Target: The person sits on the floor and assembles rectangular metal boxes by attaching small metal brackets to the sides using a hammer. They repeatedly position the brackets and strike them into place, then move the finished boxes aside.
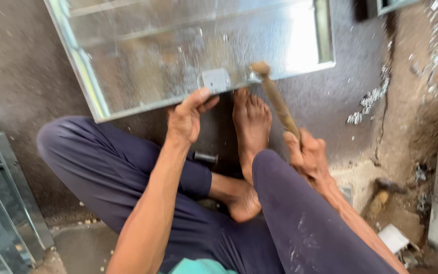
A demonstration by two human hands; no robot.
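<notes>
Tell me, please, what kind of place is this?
Probably a small sheet-metal workshop, worked on the floor: a galvanised metal sheet lies on the ground, the right hand holds a wooden-handled hammer, and metal scraps lie nearby.

I have one view only, from the camera worn on the person's head. It faces steeply down over the lap and crossed legs to the floor (36,61) ahead, at close range. The left hand (186,119) and right hand (307,152) sit mid-frame; the metal sheet (188,45) fills the top edge, tilted in frame. No second view shares this scene.
</notes>
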